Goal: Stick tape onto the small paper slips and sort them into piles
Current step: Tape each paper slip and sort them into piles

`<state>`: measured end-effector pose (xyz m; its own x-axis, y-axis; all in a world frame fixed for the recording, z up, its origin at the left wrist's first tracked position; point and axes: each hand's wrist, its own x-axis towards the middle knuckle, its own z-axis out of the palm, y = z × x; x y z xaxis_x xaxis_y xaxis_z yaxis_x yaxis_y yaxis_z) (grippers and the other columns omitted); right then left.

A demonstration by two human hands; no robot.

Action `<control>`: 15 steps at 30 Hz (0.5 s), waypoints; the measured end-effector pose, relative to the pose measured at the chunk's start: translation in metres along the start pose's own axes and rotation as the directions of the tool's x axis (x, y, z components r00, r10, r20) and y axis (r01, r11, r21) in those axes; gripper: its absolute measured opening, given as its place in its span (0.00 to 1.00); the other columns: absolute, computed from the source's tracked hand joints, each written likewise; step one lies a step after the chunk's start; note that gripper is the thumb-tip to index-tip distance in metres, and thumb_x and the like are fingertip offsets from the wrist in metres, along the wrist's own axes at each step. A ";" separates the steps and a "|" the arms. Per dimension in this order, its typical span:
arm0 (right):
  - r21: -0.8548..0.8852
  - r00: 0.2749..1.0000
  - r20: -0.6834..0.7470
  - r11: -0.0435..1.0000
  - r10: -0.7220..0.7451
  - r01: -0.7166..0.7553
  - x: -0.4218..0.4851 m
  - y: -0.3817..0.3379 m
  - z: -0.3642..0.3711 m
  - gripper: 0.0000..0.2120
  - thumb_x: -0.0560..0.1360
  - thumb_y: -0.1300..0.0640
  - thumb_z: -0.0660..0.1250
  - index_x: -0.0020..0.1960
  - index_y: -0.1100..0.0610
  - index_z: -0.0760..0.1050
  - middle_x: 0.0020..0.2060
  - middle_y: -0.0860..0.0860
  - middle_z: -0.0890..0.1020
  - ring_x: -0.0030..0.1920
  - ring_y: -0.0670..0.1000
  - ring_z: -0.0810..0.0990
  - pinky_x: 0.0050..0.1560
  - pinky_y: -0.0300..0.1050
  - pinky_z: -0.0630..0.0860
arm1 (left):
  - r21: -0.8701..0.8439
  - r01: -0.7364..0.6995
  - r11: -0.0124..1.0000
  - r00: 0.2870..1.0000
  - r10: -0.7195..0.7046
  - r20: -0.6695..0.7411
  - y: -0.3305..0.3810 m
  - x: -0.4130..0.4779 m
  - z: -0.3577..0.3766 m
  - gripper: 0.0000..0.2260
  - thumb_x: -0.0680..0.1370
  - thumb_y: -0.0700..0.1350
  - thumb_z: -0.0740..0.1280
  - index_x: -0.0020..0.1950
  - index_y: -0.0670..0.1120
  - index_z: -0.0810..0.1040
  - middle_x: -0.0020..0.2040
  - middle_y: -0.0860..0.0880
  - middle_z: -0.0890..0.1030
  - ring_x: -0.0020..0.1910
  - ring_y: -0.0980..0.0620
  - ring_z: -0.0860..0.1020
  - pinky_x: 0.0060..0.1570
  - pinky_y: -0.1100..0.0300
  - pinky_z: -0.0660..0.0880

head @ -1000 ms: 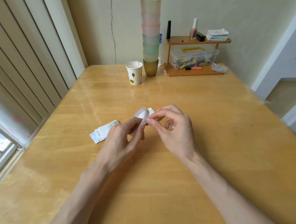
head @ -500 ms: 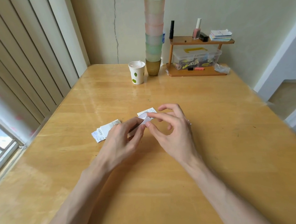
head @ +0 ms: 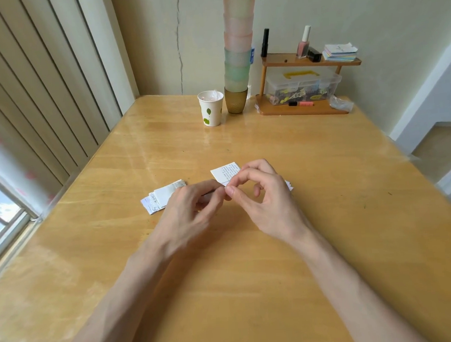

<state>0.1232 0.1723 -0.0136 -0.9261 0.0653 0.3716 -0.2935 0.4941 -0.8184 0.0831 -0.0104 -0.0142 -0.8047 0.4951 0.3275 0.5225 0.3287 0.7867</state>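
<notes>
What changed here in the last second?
The left hand tipped the tape roll down from upright; it is now nearly hidden under its fingers. The right hand kept pinching at its edge. Both hands sank toward the printed slip. The slip pile and paper cup stayed.

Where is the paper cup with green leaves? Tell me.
In the head view, the paper cup stands far back on the table, just left of the stacked cups.

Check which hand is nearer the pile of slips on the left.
Left. The left hand sits right beside the pile of slips, its knuckles at the pile's right edge; the right hand is farther right, beyond the left hand, over the printed slip.
</notes>
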 end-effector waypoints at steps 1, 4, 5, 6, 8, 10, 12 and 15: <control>-0.014 1.000 0.005 1.000 -0.028 0.028 0.000 -0.001 0.000 0.01 0.79 0.58 0.74 0.49 0.55 0.83 0.53 0.50 0.77 0.53 0.40 0.75 0.49 0.31 0.68 | -0.017 0.011 1.000 1.000 -0.011 0.008 0.000 0.001 -0.001 0.15 0.84 0.52 0.61 0.45 0.46 0.82 0.33 0.40 0.69 0.33 0.47 0.63 0.34 0.56 0.63; -0.040 0.991 -0.010 0.990 -0.134 0.134 -0.003 -0.005 0.003 0.02 0.80 0.61 0.72 0.50 0.60 0.81 0.54 0.52 0.74 0.53 0.38 0.74 0.55 0.27 0.67 | -0.117 0.045 0.992 0.997 -0.037 0.067 0.003 0.004 -0.006 0.15 0.84 0.52 0.62 0.44 0.48 0.84 0.34 0.40 0.72 0.34 0.46 0.64 0.36 0.54 0.62; -0.014 0.987 -0.017 0.987 -0.159 0.159 -0.003 -0.007 0.005 0.01 0.80 0.62 0.71 0.50 0.60 0.80 0.54 0.53 0.74 0.54 0.39 0.75 0.55 0.27 0.68 | -0.211 0.069 0.975 0.995 -0.052 0.085 0.004 0.004 -0.008 0.15 0.84 0.51 0.63 0.42 0.49 0.84 0.33 0.45 0.70 0.34 0.49 0.64 0.36 0.57 0.63; 0.053 0.986 -0.022 0.985 -0.163 0.164 -0.003 -0.010 0.006 0.02 0.80 0.62 0.71 0.49 0.59 0.81 0.54 0.53 0.75 0.57 0.41 0.75 0.56 0.29 0.70 | -0.315 0.101 0.944 0.992 -0.073 0.101 0.004 0.004 -0.011 0.14 0.84 0.49 0.64 0.41 0.50 0.83 0.33 0.49 0.68 0.35 0.52 0.64 0.37 0.60 0.64; 0.274 0.993 -0.046 0.955 -0.105 0.114 -0.002 -0.017 0.005 0.02 0.79 0.58 0.72 0.47 0.54 0.83 0.51 0.47 0.81 0.63 0.45 0.75 0.59 0.40 0.72 | -0.456 0.156 0.876 0.986 -0.110 0.125 0.002 0.005 -0.015 0.14 0.84 0.48 0.63 0.41 0.49 0.82 0.34 0.51 0.68 0.36 0.52 0.63 0.39 0.61 0.65; 0.415 0.998 -0.043 0.908 -0.036 0.050 0.000 -0.020 0.001 0.03 0.77 0.53 0.74 0.48 0.45 0.84 0.51 0.40 0.83 0.66 0.46 0.76 0.60 0.46 0.72 | -0.485 0.181 0.855 0.983 -0.136 0.127 0.000 0.005 -0.016 0.14 0.83 0.49 0.62 0.43 0.47 0.82 0.35 0.51 0.67 0.36 0.52 0.62 0.40 0.60 0.65; 0.317 0.999 -0.034 0.947 -0.033 0.043 0.000 -0.017 -0.003 0.11 0.75 0.54 0.77 0.55 0.43 0.83 0.58 0.40 0.82 0.68 0.47 0.77 0.62 0.44 0.72 | -0.496 0.199 0.845 0.979 -0.152 0.133 -0.001 0.005 -0.015 0.14 0.83 0.49 0.62 0.42 0.48 0.82 0.35 0.51 0.66 0.36 0.52 0.62 0.40 0.59 0.64; 0.307 1.000 -0.020 0.951 -0.020 0.025 0.000 -0.011 -0.004 0.15 0.76 0.61 0.77 0.61 0.51 0.83 0.54 0.46 0.86 0.60 0.49 0.83 0.60 0.43 0.76 | -0.489 0.215 0.845 0.976 -0.165 0.144 0.002 0.004 -0.013 0.15 0.83 0.52 0.63 0.42 0.48 0.82 0.34 0.50 0.65 0.35 0.52 0.62 0.39 0.58 0.63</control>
<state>0.1271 0.1705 -0.0026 -0.9151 0.0728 0.3965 -0.3752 0.2056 -0.9038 0.0775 -0.0177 -0.0046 -0.8308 0.5446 0.1149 0.1312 -0.0090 0.9913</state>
